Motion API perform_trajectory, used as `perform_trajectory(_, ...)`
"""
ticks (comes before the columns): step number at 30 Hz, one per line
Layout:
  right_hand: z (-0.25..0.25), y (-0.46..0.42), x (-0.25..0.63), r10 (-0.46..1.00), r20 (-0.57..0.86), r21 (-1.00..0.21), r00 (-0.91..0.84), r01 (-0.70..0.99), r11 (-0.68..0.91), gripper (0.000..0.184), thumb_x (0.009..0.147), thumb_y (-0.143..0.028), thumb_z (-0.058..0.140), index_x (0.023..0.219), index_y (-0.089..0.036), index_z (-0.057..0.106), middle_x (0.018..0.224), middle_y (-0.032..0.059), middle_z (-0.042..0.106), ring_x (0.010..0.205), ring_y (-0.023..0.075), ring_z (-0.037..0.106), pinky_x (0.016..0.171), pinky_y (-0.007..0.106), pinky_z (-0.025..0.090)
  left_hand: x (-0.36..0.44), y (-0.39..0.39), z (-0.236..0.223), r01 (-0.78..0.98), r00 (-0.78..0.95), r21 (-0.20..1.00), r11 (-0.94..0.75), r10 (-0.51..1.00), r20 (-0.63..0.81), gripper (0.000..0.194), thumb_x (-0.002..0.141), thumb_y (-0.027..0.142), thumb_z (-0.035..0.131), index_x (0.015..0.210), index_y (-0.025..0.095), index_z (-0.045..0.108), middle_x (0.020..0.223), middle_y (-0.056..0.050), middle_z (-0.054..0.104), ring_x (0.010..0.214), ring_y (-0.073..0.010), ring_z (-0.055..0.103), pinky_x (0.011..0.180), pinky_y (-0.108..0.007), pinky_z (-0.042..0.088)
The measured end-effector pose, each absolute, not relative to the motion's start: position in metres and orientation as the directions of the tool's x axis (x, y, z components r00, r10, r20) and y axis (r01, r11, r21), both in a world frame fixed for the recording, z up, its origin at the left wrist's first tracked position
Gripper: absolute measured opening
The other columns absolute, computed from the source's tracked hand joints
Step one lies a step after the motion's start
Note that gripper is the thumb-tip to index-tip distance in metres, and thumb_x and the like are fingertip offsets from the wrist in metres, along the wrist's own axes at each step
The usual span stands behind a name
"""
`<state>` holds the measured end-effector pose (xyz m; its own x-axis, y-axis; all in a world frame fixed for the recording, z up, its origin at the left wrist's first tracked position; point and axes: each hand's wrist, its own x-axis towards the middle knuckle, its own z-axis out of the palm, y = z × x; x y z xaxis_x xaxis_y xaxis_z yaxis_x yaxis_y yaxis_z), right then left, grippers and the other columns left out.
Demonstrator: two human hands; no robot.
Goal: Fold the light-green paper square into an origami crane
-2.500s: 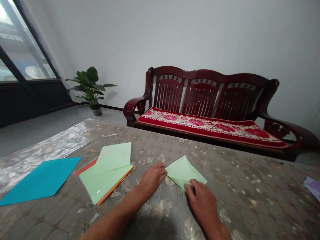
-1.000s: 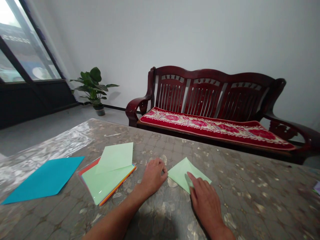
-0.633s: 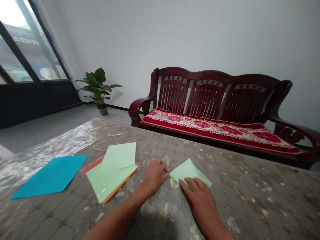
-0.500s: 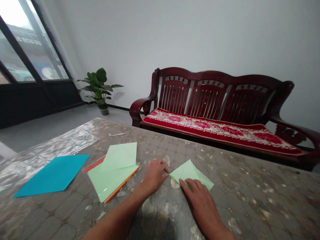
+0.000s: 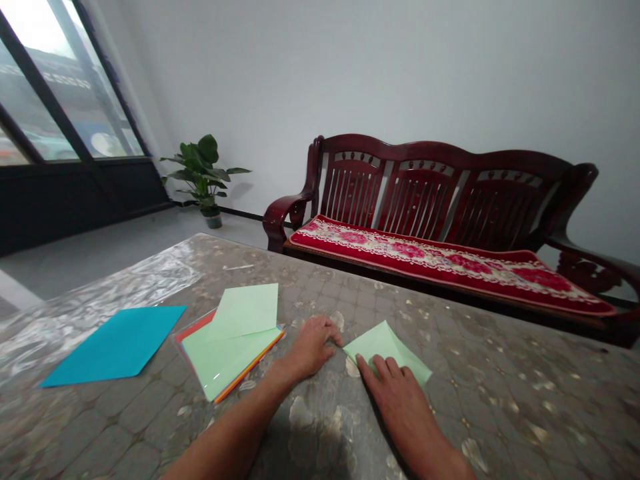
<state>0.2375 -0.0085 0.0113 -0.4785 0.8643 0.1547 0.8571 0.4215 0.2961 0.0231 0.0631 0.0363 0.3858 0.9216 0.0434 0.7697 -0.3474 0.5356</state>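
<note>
A light green sheet of paper [image 5: 379,339], folded with a crease running down from its top point, lies on the table in front of me. My left hand [image 5: 314,345] is at its left corner, thumb and forefinger closed on the tip. My right hand [image 5: 399,393] rests on the paper's lower edge, fingers stretched out and slightly apart, covering part of that edge. Left of my hands is a stack of coloured paper [image 5: 225,357] in a clear sleeve, light green uppermost. Another light green piece [image 5: 249,310] lies across the stack's top.
A blue sheet [image 5: 117,347] lies at the left of the patterned table [image 5: 165,433]. Crumpled clear plastic [image 5: 155,277] covers the table's far left edge, and a thin white stick [image 5: 239,267] lies near the back. Beyond stand a wooden bench [image 5: 420,193] and a potted plant [image 5: 205,173].
My right fingers have shifted slightly on the folded paper's lower edge. My left hand stays at the corner. The whole view has moved a little.
</note>
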Motion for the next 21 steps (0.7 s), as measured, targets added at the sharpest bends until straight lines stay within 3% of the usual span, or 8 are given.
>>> perform_trajectory(10,0.013,-0.011,0.236,0.874,0.129,0.272,-0.469,0.864,0.424,0.055,0.090,-0.007,0.052,0.139,-0.029,0.047,0.111,0.0059,0.062,0.093,0.0230,0.056,0.075,0.036,0.039,0.037,0.061,0.033,0.775,0.322,0.547,-0.317,0.943,0.090,0.008,0.080,0.022,0.069,0.082,0.025,0.076,0.104,-0.002,0.068,0.105,-0.0210,0.057,0.097,-0.033,0.039)
perform_trajectory(21,0.014,-0.012,0.235,0.874,0.183,0.241,-0.450,0.883,0.404,0.052,0.089,-0.007,0.054,0.136,-0.030,0.050,0.107,0.0053,0.062,0.093,0.0223,0.056,0.076,0.035,0.039,0.044,0.061,0.021,0.812,0.257,0.510,-0.283,0.959,0.124,0.013,0.083,0.025,0.065,0.074,0.020,0.073,0.100,-0.004,0.066,0.101,-0.0224,0.056,0.094,-0.036,0.039)
